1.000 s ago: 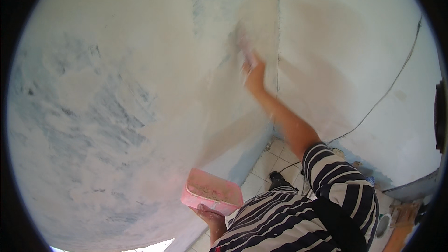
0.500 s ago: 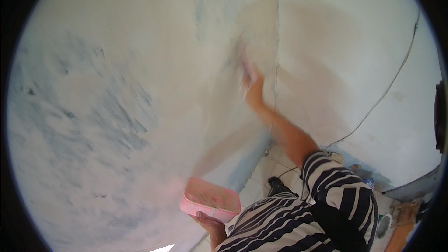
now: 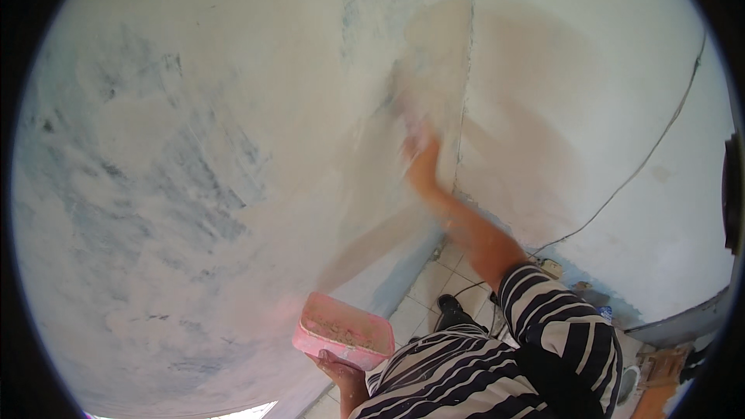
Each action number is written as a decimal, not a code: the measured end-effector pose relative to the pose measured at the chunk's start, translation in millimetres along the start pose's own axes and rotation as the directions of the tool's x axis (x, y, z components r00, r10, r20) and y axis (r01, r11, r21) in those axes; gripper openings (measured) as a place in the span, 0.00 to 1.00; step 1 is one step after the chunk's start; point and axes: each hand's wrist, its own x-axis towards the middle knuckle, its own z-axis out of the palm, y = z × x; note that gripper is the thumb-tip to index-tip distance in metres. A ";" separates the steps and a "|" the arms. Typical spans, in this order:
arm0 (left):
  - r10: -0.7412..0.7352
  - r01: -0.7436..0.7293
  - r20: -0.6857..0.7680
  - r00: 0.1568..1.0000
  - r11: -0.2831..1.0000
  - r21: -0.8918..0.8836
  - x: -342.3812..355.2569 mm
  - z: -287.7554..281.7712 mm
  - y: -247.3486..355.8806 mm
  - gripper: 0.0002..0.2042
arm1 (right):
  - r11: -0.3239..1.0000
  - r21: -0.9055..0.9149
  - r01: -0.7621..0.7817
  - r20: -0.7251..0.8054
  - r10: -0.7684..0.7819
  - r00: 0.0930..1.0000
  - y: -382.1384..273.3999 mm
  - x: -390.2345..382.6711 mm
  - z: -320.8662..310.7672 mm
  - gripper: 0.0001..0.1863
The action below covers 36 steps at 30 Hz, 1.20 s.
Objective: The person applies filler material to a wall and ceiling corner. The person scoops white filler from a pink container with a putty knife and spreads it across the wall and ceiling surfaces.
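Note:
Low in front of me, my left hand supports a pink rectangular tub from below, its fingers wrapped round the base. Lumpy beige putty lies inside the tub. My right arm reaches out to the plastered wall, close to the room's corner. Motion smears my right hand, but it is closed round a putty knife, whose blurred blade is against or very near the wall. Its exact shape cannot be made out. Pale smears and blue-grey patches cover this wall.
A second wall meets it at the right, with a thin cable hanging across. Below are floor tiles, a dark shoe and a socket box. A wooden piece stands at lower right.
My view has shifted slightly. The right hand remains by the corner, a little lower on the wall, still moving. The tub stays in my left hand, slightly further left in view.

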 end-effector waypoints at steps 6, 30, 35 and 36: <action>0.084 -0.087 0.076 0.994 0.995 0.048 4.9 -23.5 -8.5 0.33 | 0.944 0.219 0.248 0.022 -0.259 0.966 -36.5 -37.0 -33.0 0.21; 0.072 -0.072 -0.008 0.997 0.997 0.002 -25.1 67.7 11.5 0.31 | 0.753 0.620 -0.222 -0.057 0.325 0.944 25.7 162.9 6.8 0.06; 0.069 -0.070 -0.129 0.989 0.998 0.001 -37.2 78.4 33.3 0.33 | 0.885 0.230 0.404 0.380 -0.464 0.801 -101.2 -38.5 23.6 0.26; 0.078 -0.076 -0.152 0.985 0.997 0.019 -40.0 85.4 38.0 0.33 | 0.818 0.397 0.416 0.366 -0.557 0.746 -129.9 -20.6 2.4 0.24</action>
